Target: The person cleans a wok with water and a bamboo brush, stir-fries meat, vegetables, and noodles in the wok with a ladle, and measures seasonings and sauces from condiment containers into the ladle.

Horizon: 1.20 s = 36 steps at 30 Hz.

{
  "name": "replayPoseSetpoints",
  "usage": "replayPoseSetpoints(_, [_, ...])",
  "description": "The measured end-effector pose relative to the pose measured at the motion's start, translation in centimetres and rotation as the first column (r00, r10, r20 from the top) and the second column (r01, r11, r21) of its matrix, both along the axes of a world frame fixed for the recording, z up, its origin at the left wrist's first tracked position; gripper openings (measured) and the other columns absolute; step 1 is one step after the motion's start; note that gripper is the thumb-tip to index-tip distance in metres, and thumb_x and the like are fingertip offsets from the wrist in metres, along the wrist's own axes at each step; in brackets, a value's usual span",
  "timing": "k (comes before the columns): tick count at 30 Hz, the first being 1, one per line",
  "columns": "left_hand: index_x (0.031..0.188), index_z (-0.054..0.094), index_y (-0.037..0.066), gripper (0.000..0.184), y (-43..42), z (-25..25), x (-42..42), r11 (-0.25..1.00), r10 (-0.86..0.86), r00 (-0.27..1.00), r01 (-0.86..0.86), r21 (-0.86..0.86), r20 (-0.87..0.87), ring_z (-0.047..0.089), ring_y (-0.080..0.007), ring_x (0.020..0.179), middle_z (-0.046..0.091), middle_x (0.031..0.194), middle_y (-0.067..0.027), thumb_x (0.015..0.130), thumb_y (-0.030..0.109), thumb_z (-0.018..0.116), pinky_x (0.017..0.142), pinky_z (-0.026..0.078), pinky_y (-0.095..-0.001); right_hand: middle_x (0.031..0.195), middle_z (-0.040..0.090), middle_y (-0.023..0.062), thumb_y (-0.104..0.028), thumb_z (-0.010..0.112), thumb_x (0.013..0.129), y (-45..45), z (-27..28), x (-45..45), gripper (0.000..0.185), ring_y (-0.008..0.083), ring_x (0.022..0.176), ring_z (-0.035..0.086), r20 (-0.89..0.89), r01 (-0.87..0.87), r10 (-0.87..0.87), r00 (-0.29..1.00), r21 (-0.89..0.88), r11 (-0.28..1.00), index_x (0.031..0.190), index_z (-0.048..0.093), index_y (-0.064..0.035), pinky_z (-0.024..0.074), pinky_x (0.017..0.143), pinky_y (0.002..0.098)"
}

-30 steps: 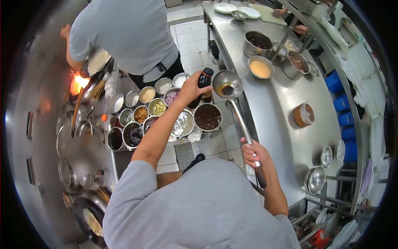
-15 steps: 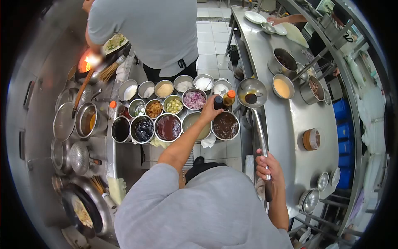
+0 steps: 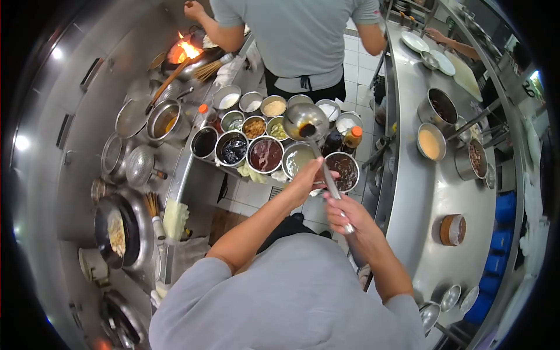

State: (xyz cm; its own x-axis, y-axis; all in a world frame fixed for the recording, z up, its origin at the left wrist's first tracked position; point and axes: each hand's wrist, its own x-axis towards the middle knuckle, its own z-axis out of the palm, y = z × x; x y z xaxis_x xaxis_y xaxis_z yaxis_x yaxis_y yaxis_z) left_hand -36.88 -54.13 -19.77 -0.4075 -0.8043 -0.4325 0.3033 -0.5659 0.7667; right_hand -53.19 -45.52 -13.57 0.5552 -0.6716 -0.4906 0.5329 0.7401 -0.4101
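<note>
A large metal ladle (image 3: 290, 121) hangs over the seasoning containers, with a dark liquid and some yellow in its bowl. My right hand (image 3: 352, 214) is closed around the lower end of its handle. Farther up the handle, my left hand (image 3: 307, 179) has its fingers curled around it. Just right of the bowl stand a dark bottle (image 3: 333, 141) and an orange-capped bottle (image 3: 353, 138). Below the ladle is a pot of cloudy liquid (image 3: 297, 156); a pot of dark brown sauce (image 3: 345, 169) sits beside my left hand, partly covered by it.
Dark red sauce (image 3: 265, 154), dark jelly-like pieces (image 3: 231, 147) and other ingredients fill neighbouring pots. Ahead, another person (image 3: 297, 44) works near a flaming wok (image 3: 185, 52). A steel counter (image 3: 417, 204) runs along the right; a wok with food (image 3: 116, 233) stands left.
My left hand has let go of the dark bottle and come back to the ladle handle. The ladle has swung left over the containers. The person ahead appears farther right in view.
</note>
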Motion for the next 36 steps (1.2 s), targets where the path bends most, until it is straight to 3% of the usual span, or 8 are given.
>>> replayPoseSetpoints(4, [0.111,0.05,0.006,0.026,-1.6,0.2,4.0,0.976,0.216,0.953,-0.218,-0.012,0.214,0.063,-0.0193,0.077,0.06,0.081,-0.0066,0.096,0.028,0.055,0.067,0.053,-0.0344,0.071,0.047,-0.0018,-0.022,0.055,0.097,-2.2,-0.9,6.9,0.016,0.0073,0.05,0.048,0.119,-0.068,0.066,0.991,0.019,0.997,0.109,0.051,-0.0122,0.0436,0.042,0.0263])
replayPoseSetpoints(6, [0.107,0.051,0.006,0.021,-3.2,0.4,8.7,0.985,0.146,0.966,-0.162,0.06,0.215,0.061,-0.0174,0.068,0.055,0.072,-0.0031,0.096,0.023,0.057,0.064,0.053,-0.0336,0.078,0.053,-0.0006,-0.028,0.055,0.098,-3.5,0.0,9.1,0.021,0.0114,0.061,0.058,-0.098,-0.219,0.207,0.973,-0.129,0.967,0.109,0.055,-0.0109,0.0497,0.05,0.0252])
replayPoseSetpoints(9, [0.109,0.053,0.007,0.019,-4.2,1.5,14.4,0.991,0.124,0.982,-0.13,0.032,0.143,0.058,-0.0161,0.062,0.053,0.065,0.0001,0.096,0.02,0.056,0.064,0.052,-0.0316,0.084,0.056,0.003,-0.027,0.057,0.096,-9.6,-3.2,7.8,0.027,0.0145,0.067,0.062,-0.475,-0.188,-0.076,0.877,-0.483,0.855,0.116,0.055,-0.0095,0.0542,0.054,0.0278])
replayPoseSetpoints(12, [0.113,0.052,0.005,0.021,-4.6,1.2,19.3,0.996,0.073,0.987,-0.078,0.034,0.144,0.057,-0.0153,0.06,0.052,0.064,0.0001,0.095,0.018,0.054,0.064,0.052,-0.0306,0.085,0.06,0.0071,-0.014,0.065,0.086,-21.8,-8.6,3.5,0.032,0.0175,0.06,0.063,-0.707,-0.104,-0.584,0.399,-0.668,0.737,0.116,0.055,-0.0066,0.051,0.043,0.0291])
replayPoseSetpoints(14, [0.115,0.051,0.004,0.023,-5.0,0.6,21.9,0.999,0.024,0.992,-0.028,0.025,0.124,0.057,-0.0149,0.059,0.052,0.063,0.0001,0.095,0.016,0.054,0.065,0.052,-0.03,0.086,0.063,0.0092,-0.02,0.069,0.083,-28.6,-12.0,0.8,0.037,0.0183,0.06,0.063,-0.829,-0.057,-0.556,0.052,-0.559,0.828,0.115,0.056,-0.0049,0.052,0.043,0.031])
replayPoseSetpoints(20, [0.125,0.047,0.002,0.032,-4.8,-1.8,25.6,0.999,-0.001,1.0,0.0,0.052,0.024,0.053,-0.0108,0.059,0.05,0.068,0.0003,0.095,0.011,0.053,0.065,0.052,-0.0293,0.082,0.061,0.0071,-0.025,0.061,0.09,-38.1,-22.4,-2.5,0.035,0.0191,0.061,0.059,-0.908,0.065,-0.283,0.309,-0.276,0.959,0.117,0.059,-0.0028,0.0536,0.048,0.0335])
replayPoseSetpoints(27, [0.126,0.045,0.002,0.033,-5.2,-2.4,26.2,0.994,-0.058,0.998,0.054,0.09,0.032,0.05,-0.0077,0.059,0.048,0.069,0.0018,0.095,0.011,0.053,0.067,0.053,-0.0294,0.083,0.067,0.0109,-0.018,0.058,0.091,-35.5,-17.8,-2.6,0.027,0.0174,0.061,0.064,-0.784,-0.57,-0.603,-0.147,-0.431,0.7,0.109,0.066,0.0001,0.0556,0.052,0.0325])
replayPoseSetpoints(36, [0.125,0.046,0.001,0.033,-6.2,-2.1,24.7,0.995,-0.059,0.998,0.056,0.085,0.035,0.05,-0.0076,0.058,0.047,0.067,0.0021,0.095,0.01,0.053,0.068,0.052,-0.0296,0.066,0.062,0.005,-0.014,0.068,0.086,-37.6,-21.1,-0.4,0.02,0.015,0.053,0.061,-0.833,-0.141,-0.499,0.238,-0.538,0.831,0.097,0.064,0.0013,0.051,0.047,0.0303])
